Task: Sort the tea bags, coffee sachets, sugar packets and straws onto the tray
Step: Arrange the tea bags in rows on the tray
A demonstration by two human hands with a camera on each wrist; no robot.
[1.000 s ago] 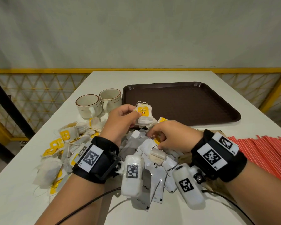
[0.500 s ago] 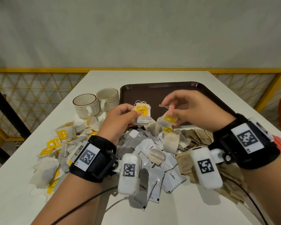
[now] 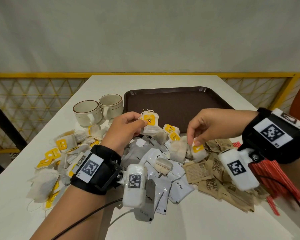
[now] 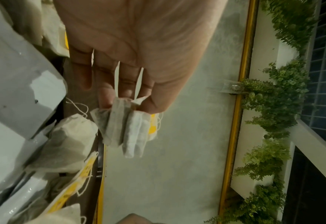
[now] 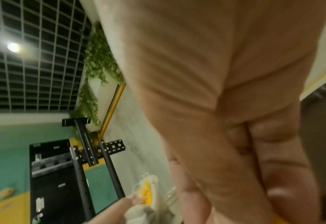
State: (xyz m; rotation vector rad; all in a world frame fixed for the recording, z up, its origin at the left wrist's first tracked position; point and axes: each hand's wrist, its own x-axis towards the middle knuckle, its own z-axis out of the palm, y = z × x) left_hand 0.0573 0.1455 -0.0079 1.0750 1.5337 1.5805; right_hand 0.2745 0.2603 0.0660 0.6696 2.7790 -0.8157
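the right hand (image 5: pixel 225 106) fills most of the blurred right wrist view, its fingers (image 5: pixel 284 174) curled downward, with a bunch of tea bags (image 5: pixel 148 195) showing a yellow tag low in the frame beside another hand (image 5: pixel 108 212), and a black metal bracket (image 5: pixel 89 145) on the wall behind.

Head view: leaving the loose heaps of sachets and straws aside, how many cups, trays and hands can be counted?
Cups: 2
Tray: 1
Hands: 2, the left hand holding a tea bag stack, the right hand pinching a tea bag
Total: 5
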